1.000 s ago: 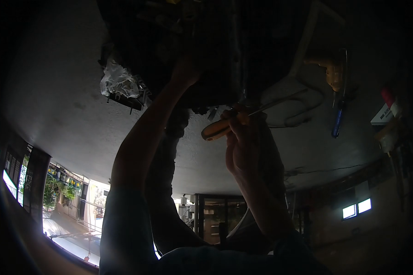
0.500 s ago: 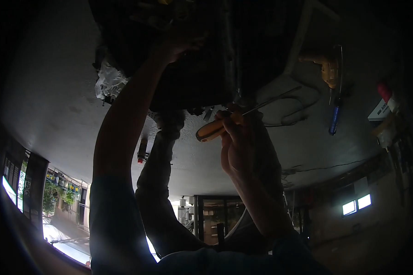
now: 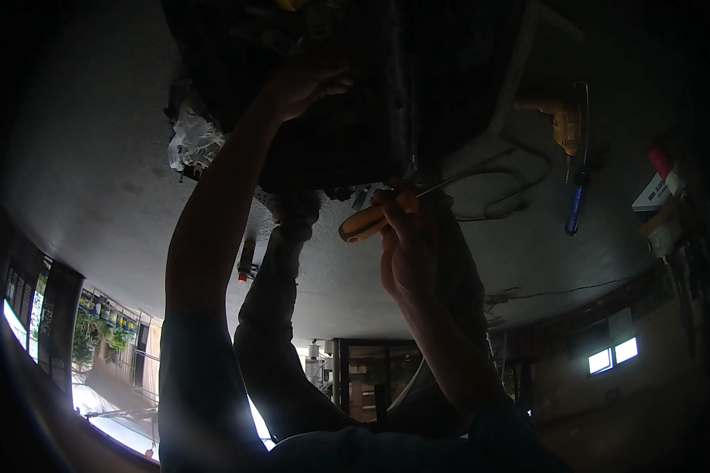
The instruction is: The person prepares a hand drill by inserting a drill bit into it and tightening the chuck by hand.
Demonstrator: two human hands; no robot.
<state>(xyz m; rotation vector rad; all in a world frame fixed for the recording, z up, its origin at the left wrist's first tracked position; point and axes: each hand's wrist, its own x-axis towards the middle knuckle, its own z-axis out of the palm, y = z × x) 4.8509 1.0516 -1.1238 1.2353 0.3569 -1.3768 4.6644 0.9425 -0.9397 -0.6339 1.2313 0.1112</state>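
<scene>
Orange-handled screwdriver, fat dark-striped grip, thin metal shaft (image 3: pixel 361 225): sitting in the right hand (image 3: pixel 412 256), so that's easily the nearer one. The left hand (image 3: pixel 296 91) is well apart from it, farther forward and off to the left.
Which way it lies: on a slant across the right fingers. Butt end pokes out leftward and a bit back toward the body, shaft runs forward and right, so the working end faces away from the left hand. Exact tip gets lost in the murk, sorry.
Right grip: fingers and thumb wrapped round the handle, up near where the shaft starts.
Left reach: fingers look partly bent. Way too dark to tell if they're holding or touching anything.
Big dark bulky object (image 3: pixel 331 150): ahead of the right hand, near edge just beyond it, with the left hand out over it. Can't make out the material.
Left of the left hand, slightly back: crumpled see-through plastic (image 3: pixel 193 140).
Right of the right hand: thin dark looped cable (image 3: pixel 521 185) on the grey floor (image 3: pixel 355 288), then farther out a yellow power drill (image 3: pixel 566 130) and a slim blue-handled tool (image 3: pixel 576 206).
</scene>
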